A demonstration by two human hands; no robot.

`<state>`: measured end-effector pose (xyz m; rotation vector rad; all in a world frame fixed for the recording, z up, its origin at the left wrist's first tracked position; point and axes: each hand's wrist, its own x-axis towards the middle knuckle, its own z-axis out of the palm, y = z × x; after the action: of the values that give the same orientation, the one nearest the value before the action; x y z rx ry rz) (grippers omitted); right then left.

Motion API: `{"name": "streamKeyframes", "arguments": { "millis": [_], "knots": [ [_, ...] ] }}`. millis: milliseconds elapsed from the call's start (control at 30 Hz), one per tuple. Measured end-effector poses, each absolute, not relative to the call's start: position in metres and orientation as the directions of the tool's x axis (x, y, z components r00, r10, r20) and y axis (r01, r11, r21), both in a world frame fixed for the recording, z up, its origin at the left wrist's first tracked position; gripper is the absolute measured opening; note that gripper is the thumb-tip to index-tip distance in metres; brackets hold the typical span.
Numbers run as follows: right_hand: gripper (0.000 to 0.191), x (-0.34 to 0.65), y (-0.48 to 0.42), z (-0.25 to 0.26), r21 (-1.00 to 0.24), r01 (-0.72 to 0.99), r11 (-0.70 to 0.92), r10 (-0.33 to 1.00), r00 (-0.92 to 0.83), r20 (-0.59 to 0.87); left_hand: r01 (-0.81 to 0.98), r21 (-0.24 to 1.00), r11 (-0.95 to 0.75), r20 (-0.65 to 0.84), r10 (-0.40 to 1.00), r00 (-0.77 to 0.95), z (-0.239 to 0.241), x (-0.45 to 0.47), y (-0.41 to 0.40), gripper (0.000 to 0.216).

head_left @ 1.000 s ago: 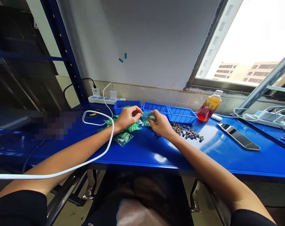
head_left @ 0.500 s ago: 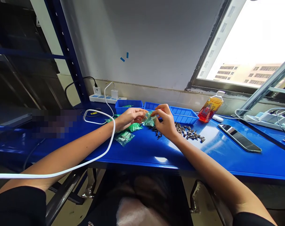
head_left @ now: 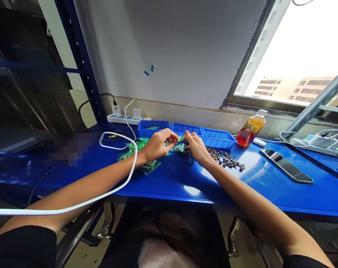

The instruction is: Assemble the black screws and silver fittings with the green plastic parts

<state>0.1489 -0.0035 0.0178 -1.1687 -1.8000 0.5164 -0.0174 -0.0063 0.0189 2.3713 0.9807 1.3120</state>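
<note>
My left hand and my right hand meet over the blue bench, both pinching a small green plastic bag between their fingertips. Under and left of my left hand lies a heap of several more green bags. A scatter of small dark screws lies just right of my right hand. A white cable drapes across my left forearm.
Three blue bins stand in a row behind my hands. An orange drink bottle and a phone are to the right, a power strip at the back left, more cables at the far right.
Both hands have come down and a little closer together, bringing the green bag nearer the bench top. The camera view has shifted slightly.
</note>
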Motion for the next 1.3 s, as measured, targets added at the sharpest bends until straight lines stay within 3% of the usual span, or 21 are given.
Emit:
{"name": "streamKeyframes", "arguments": {
  "millis": [67, 233, 400, 500, 633, 733, 833, 933, 1000, 1100, 1200, 1300],
  "knots": [
    [0.039, 0.147, -0.006, 0.018, -0.797, 0.434, 0.420, 0.907, -0.160, 0.391, 0.443, 0.428, -0.788, 0.674, 0.605, 0.424, 0.018, -0.017, -0.009, 0.006],
    [0.015, 0.143, -0.009, 0.018, -0.897, 0.286, 0.338, 0.940, -0.140, 0.310, 0.505, 0.349, -0.789, 0.653, 0.592, 0.473, 0.015, -0.018, -0.006, 0.006],
    [0.013, 0.142, -0.009, 0.020, -0.875, 0.290, 0.389, 0.918, -0.036, 0.396, 0.514, 0.447, -0.732, 0.612, 0.669, 0.421, 0.017, -0.018, -0.004, 0.016],
    [0.012, 0.143, -0.011, 0.021, -0.754, 0.422, 0.503, 0.842, -0.044, 0.537, 0.465, 0.634, -0.617, 0.510, 0.787, 0.348, 0.020, -0.017, -0.005, 0.032],
    [0.014, 0.146, -0.016, 0.018, -0.418, 0.566, 0.710, 0.613, -0.206, 0.763, 0.269, 0.891, -0.365, 0.289, 0.915, 0.283, 0.024, -0.015, -0.009, 0.055],
    [0.018, 0.147, -0.018, 0.014, -0.227, 0.585, 0.779, 0.490, -0.342, 0.802, 0.175, 0.950, -0.259, 0.212, 0.945, 0.250, 0.025, -0.014, -0.010, 0.051],
    [0.018, 0.147, -0.019, 0.010, -0.187, 0.604, 0.775, 0.482, -0.374, 0.792, 0.207, 0.944, -0.256, 0.203, 0.947, 0.247, 0.024, -0.016, -0.008, 0.033],
    [0.015, 0.145, -0.020, 0.010, -0.322, 0.600, 0.732, 0.590, -0.323, 0.740, 0.257, 0.900, -0.353, 0.297, 0.926, 0.232, 0.019, -0.018, -0.007, 0.024],
    [0.021, 0.144, -0.020, 0.012, -0.553, 0.527, 0.645, 0.738, -0.242, 0.629, 0.344, 0.820, -0.457, 0.401, 0.889, 0.223, 0.015, -0.020, -0.008, 0.025],
    [0.043, 0.142, -0.020, 0.016, -0.895, 0.243, 0.375, 0.926, -0.146, 0.349, 0.464, 0.596, -0.655, 0.596, 0.748, 0.291, 0.007, -0.025, -0.009, 0.021],
    [0.042, 0.141, -0.022, 0.020, -0.985, 0.048, 0.168, 0.974, -0.162, 0.158, 0.448, 0.259, -0.856, 0.736, 0.475, 0.483, 0.002, -0.032, -0.005, 0.021],
    [0.028, 0.139, -0.022, 0.019, -0.988, 0.060, 0.140, 0.974, -0.187, 0.127, 0.469, 0.118, -0.875, 0.711, 0.404, 0.575, -0.001, -0.036, 0.000, 0.027]
  ]
}}
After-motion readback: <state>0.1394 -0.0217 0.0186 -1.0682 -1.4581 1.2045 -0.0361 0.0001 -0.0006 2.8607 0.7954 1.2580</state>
